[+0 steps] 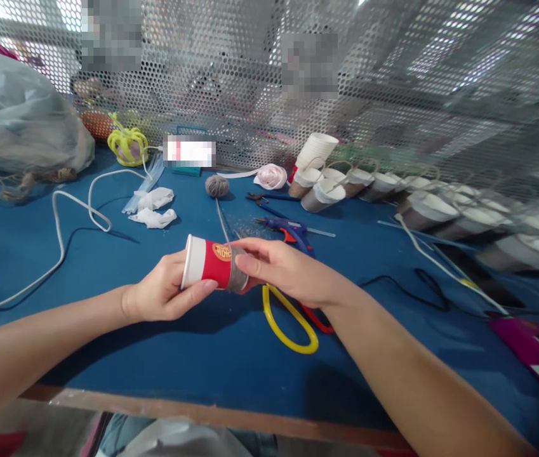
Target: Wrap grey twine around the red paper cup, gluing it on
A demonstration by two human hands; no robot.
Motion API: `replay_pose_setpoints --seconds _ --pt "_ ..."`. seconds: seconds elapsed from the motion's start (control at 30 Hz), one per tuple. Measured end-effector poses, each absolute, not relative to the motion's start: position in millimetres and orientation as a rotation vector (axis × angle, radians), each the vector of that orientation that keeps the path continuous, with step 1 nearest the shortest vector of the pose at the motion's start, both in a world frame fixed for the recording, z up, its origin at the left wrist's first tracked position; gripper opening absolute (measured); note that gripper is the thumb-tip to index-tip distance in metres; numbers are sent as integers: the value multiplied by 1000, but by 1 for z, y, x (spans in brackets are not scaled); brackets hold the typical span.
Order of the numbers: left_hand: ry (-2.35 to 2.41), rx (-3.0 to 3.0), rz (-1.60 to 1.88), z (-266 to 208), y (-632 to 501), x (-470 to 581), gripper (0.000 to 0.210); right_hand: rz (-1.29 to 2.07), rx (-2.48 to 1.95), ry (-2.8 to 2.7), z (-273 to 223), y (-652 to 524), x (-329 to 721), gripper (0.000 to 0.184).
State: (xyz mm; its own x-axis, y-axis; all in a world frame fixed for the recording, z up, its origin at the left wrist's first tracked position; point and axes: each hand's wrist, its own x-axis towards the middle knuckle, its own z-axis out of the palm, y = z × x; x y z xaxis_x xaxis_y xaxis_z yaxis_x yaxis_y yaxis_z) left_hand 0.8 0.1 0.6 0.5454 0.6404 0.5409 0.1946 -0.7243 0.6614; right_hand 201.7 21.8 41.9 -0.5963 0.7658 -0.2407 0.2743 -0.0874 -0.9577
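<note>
A red and white paper cup (212,259) lies on its side in the air between my hands, its rim facing left. Grey yarn (239,273) is wound around the end near its base. My left hand (169,287) grips the cup by the rim end, the thumb along its lower side and some fingers hidden inside or behind. My right hand (273,263) is closed around the yarn-wrapped base, thumb in front. From there a strand runs back to a small ball of grey yarn (216,186) on the blue table.
Behind my right hand lie a blue glue gun (288,230) and pliers (269,202). Scissors with a yellow handle (292,324) are under my right wrist. Several wrapped cups with handles (421,209) stand at right. A white cable (59,241) curves at left; a mesh panel (240,76) rises behind.
</note>
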Motion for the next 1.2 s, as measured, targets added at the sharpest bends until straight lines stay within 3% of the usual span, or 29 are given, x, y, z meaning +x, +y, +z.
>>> replay_pose_setpoints --seconds 0.27,0.6,1.2 --pt "873 1148 815 -3 7 8 25 1009 -1287 -2074 19 0 194 53" --pt "908 838 724 2 11 10 21 469 -1040 -2291 1 -7 193 46" --pt "1097 1168 792 -4 7 13 32 470 -987 -2349 0 -7 191 47"
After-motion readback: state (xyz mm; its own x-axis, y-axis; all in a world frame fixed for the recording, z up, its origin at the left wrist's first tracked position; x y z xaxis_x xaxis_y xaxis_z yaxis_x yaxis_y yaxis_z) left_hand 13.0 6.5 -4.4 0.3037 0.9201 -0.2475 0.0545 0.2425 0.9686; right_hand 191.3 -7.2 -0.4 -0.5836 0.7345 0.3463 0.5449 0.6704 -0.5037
